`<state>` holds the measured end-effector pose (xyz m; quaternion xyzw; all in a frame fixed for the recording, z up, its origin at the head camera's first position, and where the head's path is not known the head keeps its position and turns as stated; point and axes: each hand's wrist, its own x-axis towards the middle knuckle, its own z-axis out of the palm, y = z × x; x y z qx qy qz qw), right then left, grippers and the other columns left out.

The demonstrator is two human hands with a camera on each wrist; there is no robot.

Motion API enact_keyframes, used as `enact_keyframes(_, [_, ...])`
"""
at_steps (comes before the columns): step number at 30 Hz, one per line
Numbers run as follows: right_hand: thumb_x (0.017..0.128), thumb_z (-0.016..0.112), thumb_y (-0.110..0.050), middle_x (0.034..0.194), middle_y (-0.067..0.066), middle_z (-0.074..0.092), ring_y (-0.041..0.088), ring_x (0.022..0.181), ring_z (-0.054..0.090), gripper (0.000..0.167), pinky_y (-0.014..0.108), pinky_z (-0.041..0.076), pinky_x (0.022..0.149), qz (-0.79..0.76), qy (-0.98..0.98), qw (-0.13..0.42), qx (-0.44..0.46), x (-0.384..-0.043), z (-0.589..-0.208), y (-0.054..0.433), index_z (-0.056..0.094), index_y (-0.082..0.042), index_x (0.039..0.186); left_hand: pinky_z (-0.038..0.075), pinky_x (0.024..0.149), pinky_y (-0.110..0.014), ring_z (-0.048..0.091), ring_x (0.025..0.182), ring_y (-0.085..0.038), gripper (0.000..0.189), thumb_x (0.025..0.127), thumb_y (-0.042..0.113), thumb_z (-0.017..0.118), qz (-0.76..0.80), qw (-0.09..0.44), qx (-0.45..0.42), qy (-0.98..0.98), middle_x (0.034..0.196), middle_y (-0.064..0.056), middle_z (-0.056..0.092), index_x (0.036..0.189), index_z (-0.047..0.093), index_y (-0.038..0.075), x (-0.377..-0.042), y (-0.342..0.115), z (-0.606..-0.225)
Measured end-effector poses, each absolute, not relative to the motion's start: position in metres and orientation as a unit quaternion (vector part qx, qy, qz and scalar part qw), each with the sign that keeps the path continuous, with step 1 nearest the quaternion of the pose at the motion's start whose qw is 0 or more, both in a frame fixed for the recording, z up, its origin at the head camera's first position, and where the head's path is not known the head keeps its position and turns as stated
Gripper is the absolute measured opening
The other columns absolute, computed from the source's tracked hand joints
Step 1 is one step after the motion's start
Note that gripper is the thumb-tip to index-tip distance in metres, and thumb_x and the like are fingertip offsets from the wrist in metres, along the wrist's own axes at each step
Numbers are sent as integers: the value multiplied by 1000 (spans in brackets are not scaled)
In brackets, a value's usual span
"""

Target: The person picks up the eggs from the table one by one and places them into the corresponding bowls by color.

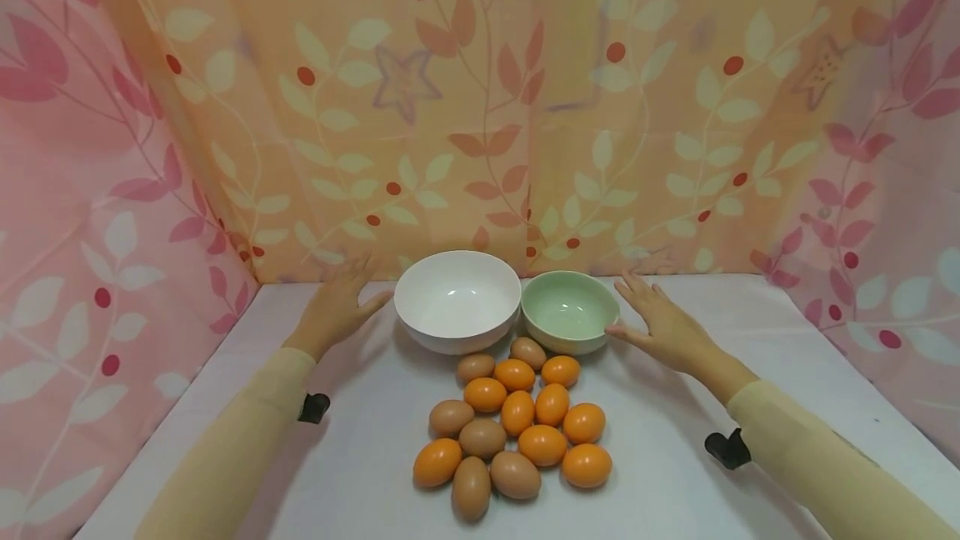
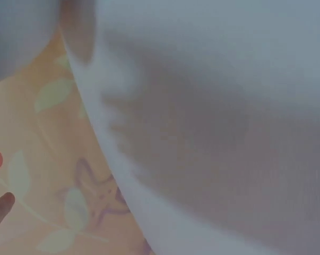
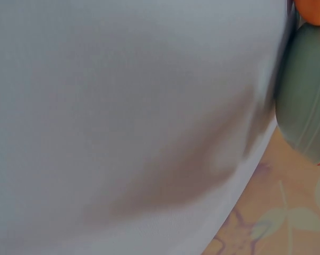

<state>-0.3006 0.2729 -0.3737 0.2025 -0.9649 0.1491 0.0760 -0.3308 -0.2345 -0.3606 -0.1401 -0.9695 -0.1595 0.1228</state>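
two strips of white tabletop (image 1: 360, 457) flank the bowls and eggs, one to each side, crossed by the person's sleeves (image 1: 825, 440); the far edge meets an orange patterned backdrop (image 1: 480, 190) close behind the bowls, and pink side curtains (image 1: 67, 190) border left and right. counted in all: two bowls, nine orange eggs (image 1: 485, 394) and six brown eggs (image 1: 471, 488), the eggs grouped loosely on the near side of the bowls. left hand (image 1: 333, 307) has its fingers wide and straight, thumb pointing at the rim of the white bowl (image 1: 457, 302). right hand (image 1: 663, 323) is likewise spread, thumb at the right side of the green bowl (image 1: 570, 315); whether either thumb touches, i cannot tell. both bowls stand upright between the hands, side by side.
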Motion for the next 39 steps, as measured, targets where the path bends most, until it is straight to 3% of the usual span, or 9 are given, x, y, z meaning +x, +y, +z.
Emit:
enact_keyframes(2, [92,59,-57,165,21,17,47,149,20,89,64,17,119,156,-965,74,196,-298,-374,272,29,-2,155,25,116,-63,27,147,-44,85,97,61,47,-192,106,-124,-968,166,-16,19,160,19,12,-329,-234,-362])
enact_keyframes(7, [92,60,-57,166,19,14,48,149,18,90,64,17,119,184,-963,64,184,-289,-373,268,29,-2,155,21,118,-64,22,150,-43,89,95,69,43,-241,65,-91,-964,167,-15,15,161,12,18,-325,-232,-366])
enact_keyframes(16, [91,64,-53,165,20,16,47,149,19,89,64,19,118,211,-959,61,181,-277,-375,260,26,-5,157,20,117,-66,22,149,-45,90,93,72,43,-289,48,-76,-953,167,-13,17,161,16,19,-323,-226,-366])
enact_keyframes(23, [91,66,-51,165,20,17,50,147,22,89,69,22,114,253,-947,65,185,-269,-377,256,27,-4,156,30,113,-65,40,139,-49,82,94,70,45,-366,26,-60,-928,165,-14,21,160,13,34,-320,-221,-369])
enact_keyframes(27, [91,67,-49,165,18,19,49,147,23,88,70,23,113,263,-943,67,192,-265,-380,253,29,-4,156,30,114,-63,42,139,-46,82,94,69,45,-391,26,-52,-919,163,-17,26,160,15,32,-321,-220,-374])
enact_keyframes(35, [91,68,-46,166,16,19,48,148,22,86,71,23,112,292,-936,60,186,-252,-383,251,29,-8,157,25,118,-62,29,149,-38,79,96,66,46,-431,36,-54,-900,160,-17,33,159,22,26,-322,-214,-379])
enact_keyframes(39, [91,69,-44,166,14,19,48,148,23,84,72,24,110,318,-928,60,183,-244,-383,249,29,-11,157,32,116,-58,35,147,-36,75,98,61,46,-461,43,-58,-885,160,-18,34,160,21,26,-320,-211,-378])
